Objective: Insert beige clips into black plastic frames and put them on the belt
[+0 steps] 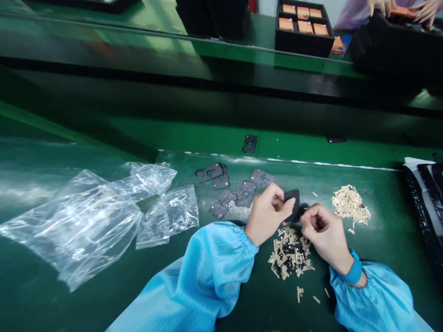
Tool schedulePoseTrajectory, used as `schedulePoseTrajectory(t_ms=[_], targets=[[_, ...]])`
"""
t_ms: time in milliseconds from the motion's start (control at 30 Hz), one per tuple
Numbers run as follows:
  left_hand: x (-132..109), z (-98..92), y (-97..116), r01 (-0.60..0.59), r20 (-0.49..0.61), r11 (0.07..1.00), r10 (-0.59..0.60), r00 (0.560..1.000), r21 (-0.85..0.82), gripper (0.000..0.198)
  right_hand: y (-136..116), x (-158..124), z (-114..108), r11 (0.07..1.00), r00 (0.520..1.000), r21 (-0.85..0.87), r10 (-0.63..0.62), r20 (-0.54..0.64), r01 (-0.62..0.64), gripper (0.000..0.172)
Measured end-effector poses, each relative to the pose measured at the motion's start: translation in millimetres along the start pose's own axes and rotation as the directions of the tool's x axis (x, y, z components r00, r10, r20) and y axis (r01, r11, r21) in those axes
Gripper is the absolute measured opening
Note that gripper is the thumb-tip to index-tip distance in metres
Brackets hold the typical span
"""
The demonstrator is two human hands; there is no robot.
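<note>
My left hand (272, 212) grips a small black plastic plate (292, 205) between thumb and fingers, holding it up off the table. Just right of the plate, my right hand (323, 233) is closed in a pinch; whatever lies between its fingertips is too small to make out. Below both hands is a heap of small beige and dark pieces (292, 253). Several similar black plates with cutouts, among them one plate (246, 193), lie left of my left hand, some overlapping. A pile of beige strips (350, 204) sits to the right.
Clear plastic bags (79, 221) cover the left of the green table (242, 309). Black-wrapped stacks (424, 203) stand at the right edge. Beyond a raised ledge are a black box with orange packs (304, 41) and another person's hands (422, 11). One plate (249, 143) lies farther back.
</note>
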State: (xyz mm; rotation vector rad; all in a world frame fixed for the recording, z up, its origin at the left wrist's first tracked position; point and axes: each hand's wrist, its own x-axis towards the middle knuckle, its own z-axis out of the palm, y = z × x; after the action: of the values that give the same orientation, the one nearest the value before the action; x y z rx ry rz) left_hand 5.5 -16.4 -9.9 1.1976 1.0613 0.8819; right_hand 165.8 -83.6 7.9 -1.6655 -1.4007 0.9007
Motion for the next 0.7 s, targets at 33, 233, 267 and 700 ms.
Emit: schedulePoseTrajectory(t_ms=[33, 233, 267, 700], targets=[[-0.2, -0.1, -0.5, 0.000, 0.001, 1.000, 0.000, 1.000, -0.008, 0.031, 0.2, -0.2, 0.0, 1.000, 1.000, 0.007, 0.009, 0.002, -0.009, 0.013], [-1.1, -0.1, -0.2, -0.001, 0.007, 0.999, 0.001, 1.000, -0.051, 0.032, 1.7, -1.1, 0.3, 0.998, 0.999, 0.038, 0.043, -0.008, -0.043, 0.012], [-1.2, 0.0, 0.2, -0.002, 0.007, 0.999, 0.002, 1.000, -0.052, 0.032, 2.0, -1.1, 0.4, 0.998, 0.999, 0.040, 0.047, -0.011, -0.047, 0.012], [-1.4, 0.3, 1.5, -0.008, 0.014, 0.999, 0.009, 1.000, -0.049, 0.031, 2.0, 0.4, 0.6, 0.992, 0.996, 0.088, 0.090, -0.010, -0.089, 0.010]])
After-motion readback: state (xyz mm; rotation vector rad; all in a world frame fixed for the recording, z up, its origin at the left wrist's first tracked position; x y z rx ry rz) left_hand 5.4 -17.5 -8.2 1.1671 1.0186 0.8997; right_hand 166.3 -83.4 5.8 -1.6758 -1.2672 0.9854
